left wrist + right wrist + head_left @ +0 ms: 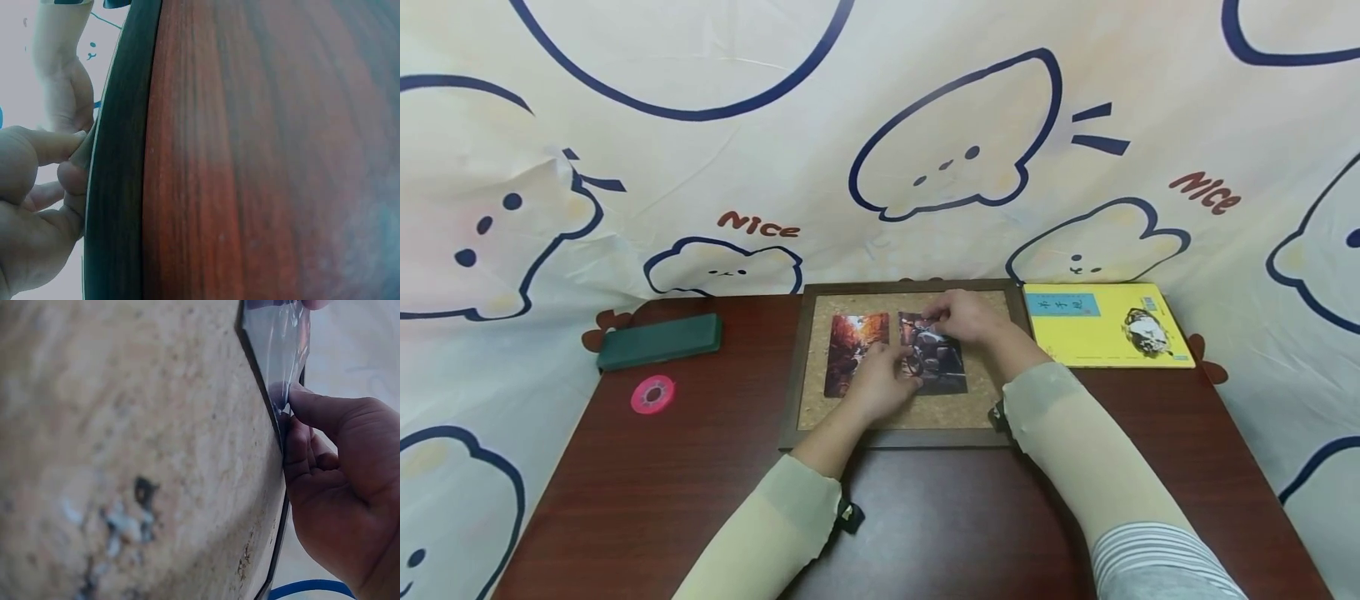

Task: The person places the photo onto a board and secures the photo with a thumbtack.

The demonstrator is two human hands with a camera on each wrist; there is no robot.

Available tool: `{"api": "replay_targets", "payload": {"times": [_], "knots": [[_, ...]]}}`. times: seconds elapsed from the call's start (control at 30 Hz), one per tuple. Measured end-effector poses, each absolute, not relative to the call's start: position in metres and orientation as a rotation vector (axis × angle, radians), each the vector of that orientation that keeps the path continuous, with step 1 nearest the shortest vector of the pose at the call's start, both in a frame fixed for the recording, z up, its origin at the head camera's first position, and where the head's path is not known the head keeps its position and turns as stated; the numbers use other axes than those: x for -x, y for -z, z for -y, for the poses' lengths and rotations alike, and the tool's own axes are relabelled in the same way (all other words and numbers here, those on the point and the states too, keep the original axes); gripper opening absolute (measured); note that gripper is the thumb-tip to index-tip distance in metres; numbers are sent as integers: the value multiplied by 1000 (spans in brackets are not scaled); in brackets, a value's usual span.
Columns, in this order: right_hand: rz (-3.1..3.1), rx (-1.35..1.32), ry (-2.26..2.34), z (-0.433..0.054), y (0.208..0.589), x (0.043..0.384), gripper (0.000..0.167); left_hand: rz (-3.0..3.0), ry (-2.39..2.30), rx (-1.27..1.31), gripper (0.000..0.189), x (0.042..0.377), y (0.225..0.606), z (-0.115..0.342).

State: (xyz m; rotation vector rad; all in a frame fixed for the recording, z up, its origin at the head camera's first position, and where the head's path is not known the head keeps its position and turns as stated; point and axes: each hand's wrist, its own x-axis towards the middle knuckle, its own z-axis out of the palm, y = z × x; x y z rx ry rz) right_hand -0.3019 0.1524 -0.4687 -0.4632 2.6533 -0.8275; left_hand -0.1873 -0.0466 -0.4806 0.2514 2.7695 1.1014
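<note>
Two photo prints lie over a cork board with a dark wooden frame. The left print shows orange trees, and its lower right part is behind my left hand. The right print is dark, with a vehicle on it. My left hand pinches this print near its left edge, between thumb and finger. At its top, my right hand pinches the upper edge. In the right wrist view the glossy print bends upward, with the right thumb on its shiny face.
A green case and a pink ring-shaped roll lie on the brown table at the left. To the right of the board is a yellow book. A cartoon-printed cloth hangs close behind the board.
</note>
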Motion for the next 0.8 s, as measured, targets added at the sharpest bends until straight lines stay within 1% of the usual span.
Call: {"api": "replay_targets", "payload": {"times": [0.43,0.63,0.8], "knots": [[-2639,467,890,-158,473,300,32,-2764,-1133,-264,60,185,478,46],[-2650,567,916,-165,470,295,38,-2725,-1208,-285,58,183,478,54],[-2683,636,961,-172,465,285,36,-2729,-1267,-313,56,181,478,62]]}}
